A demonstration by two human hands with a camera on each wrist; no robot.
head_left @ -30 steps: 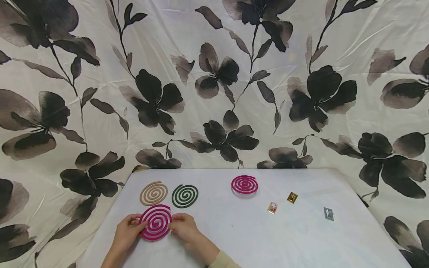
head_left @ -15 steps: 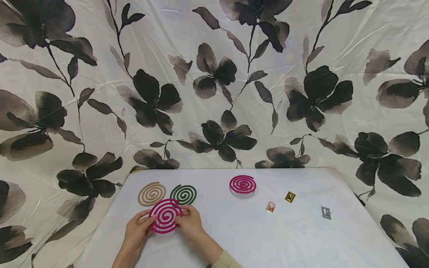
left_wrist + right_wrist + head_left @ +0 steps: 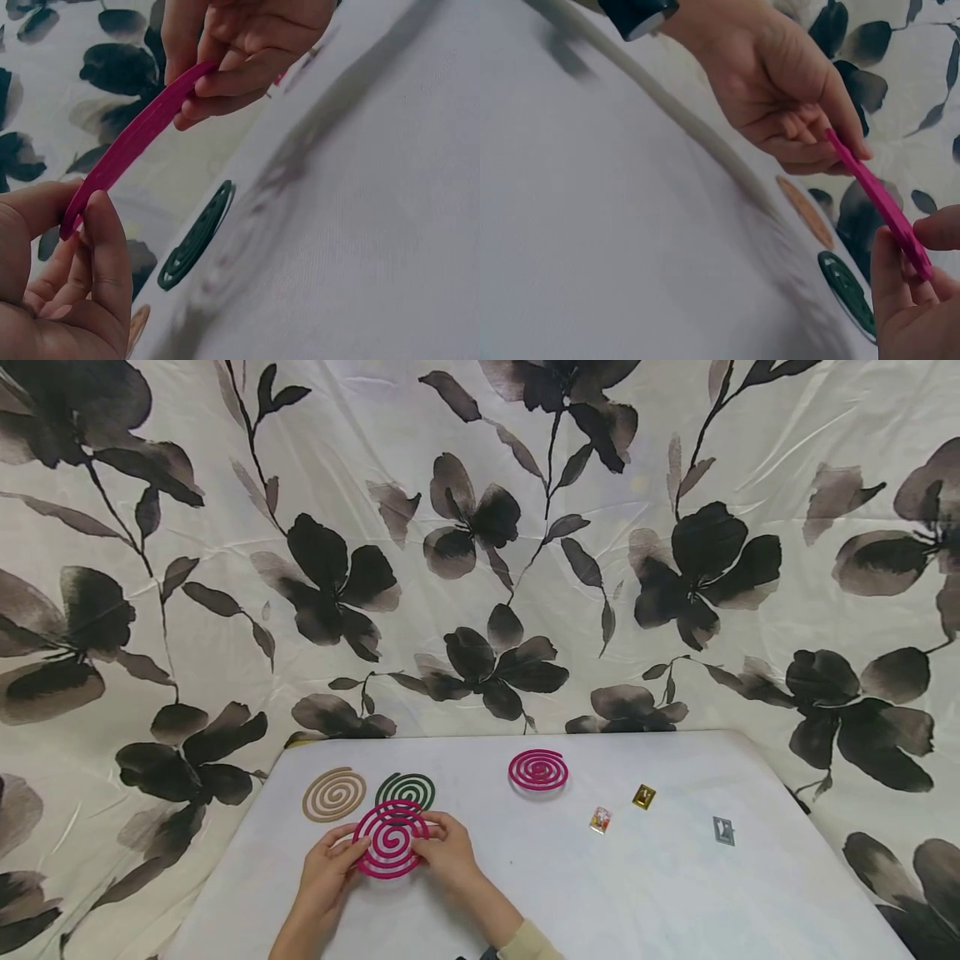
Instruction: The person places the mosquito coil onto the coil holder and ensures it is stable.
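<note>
A pink mosquito coil (image 3: 393, 873) is held between both hands, raised off the table with its shadow falling below in the wrist views. My left hand (image 3: 326, 870) pinches its left edge between thumb and fingers. At the opposite edge, my right hand (image 3: 452, 853) pinches it the same way. Seen edge-on in the left wrist view, the pink coil (image 3: 139, 139) is a thin, slightly bowed strip. Behind it lies a green mosquito coil (image 3: 405, 776), partly covered by the pink one in the head view. A tan mosquito coil (image 3: 306, 795) lies left of the green.
On the white table (image 3: 570, 893), another pink coil (image 3: 538, 787) lies near the back edge. To its right are a small red-and-white packet (image 3: 600, 820), a small gold rectangle (image 3: 643, 797) and a flat grey piece (image 3: 723, 831). A floral cloth (image 3: 585, 693) hangs behind.
Both hands have carried the pink coil rightward and a little farther back, so it now overlaps the green coil in the head view. Their pinch stays the same. The head view has shifted slightly.
</note>
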